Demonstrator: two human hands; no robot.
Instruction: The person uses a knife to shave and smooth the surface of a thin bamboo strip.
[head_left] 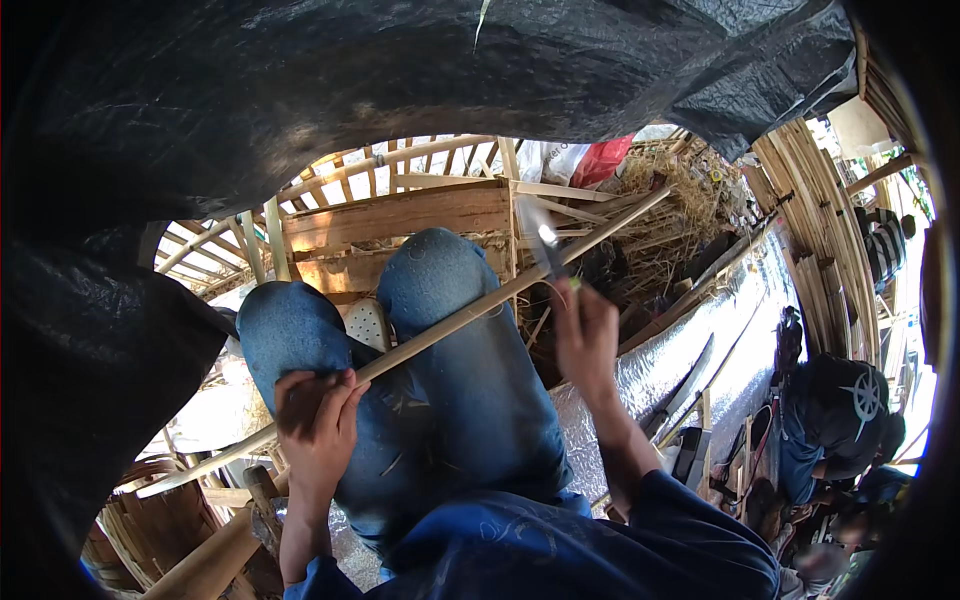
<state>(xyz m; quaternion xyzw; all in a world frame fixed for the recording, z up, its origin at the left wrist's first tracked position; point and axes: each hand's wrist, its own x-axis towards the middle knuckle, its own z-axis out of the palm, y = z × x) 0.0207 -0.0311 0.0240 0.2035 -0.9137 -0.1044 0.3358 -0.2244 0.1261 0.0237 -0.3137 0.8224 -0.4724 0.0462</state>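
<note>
A long, pale bamboo strip (470, 315) lies slantwise across my jeans-clad knees, from the lower left up to the far right. My left hand (318, 420) is closed round it beside my left thigh. In my right hand (585, 340) is a knife (546, 236), its handle wrapped by my fingers and its blade pointing up and away, a little blurred. The blade is close to the strip's upper edge just past my right knee; whether it touches the strip I cannot tell.
A black plastic sheet (400, 70) hangs overhead and at left. Wooden planks (400, 220) stand beyond my knees, with straw (665, 200) at far right. Long blades (690, 385) lie on silver foil (640, 375). Bamboo strips (825, 250) are stacked at right, near other people (835, 420).
</note>
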